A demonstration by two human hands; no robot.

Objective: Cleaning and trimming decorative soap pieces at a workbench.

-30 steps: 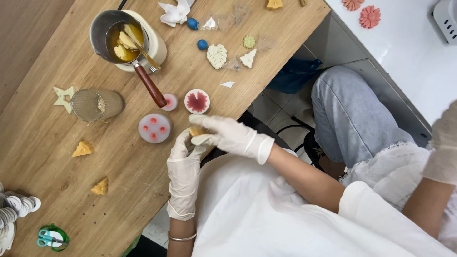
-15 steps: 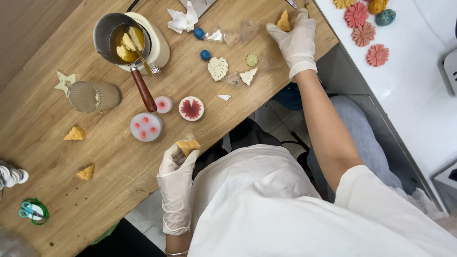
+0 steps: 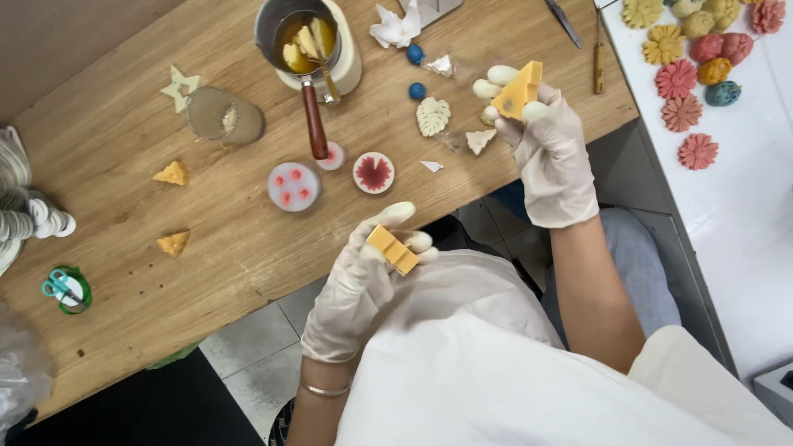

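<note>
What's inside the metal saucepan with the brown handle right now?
The saucepan holds amber liquid with several pale yellow chunks floating in it, and a utensil leaning over the rim. The liquid hides the pan's bottom. The pan sits on a cream round base.

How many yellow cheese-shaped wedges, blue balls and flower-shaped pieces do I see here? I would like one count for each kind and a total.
Yellow wedges: 4, one in the left hand, one in the right hand, two lying on the wooden table.
Blue balls: 2, near the small pan.
Flower-shaped pieces on the white surface: 10 visible, some cut by the frame edge.
Total: 16
</note>
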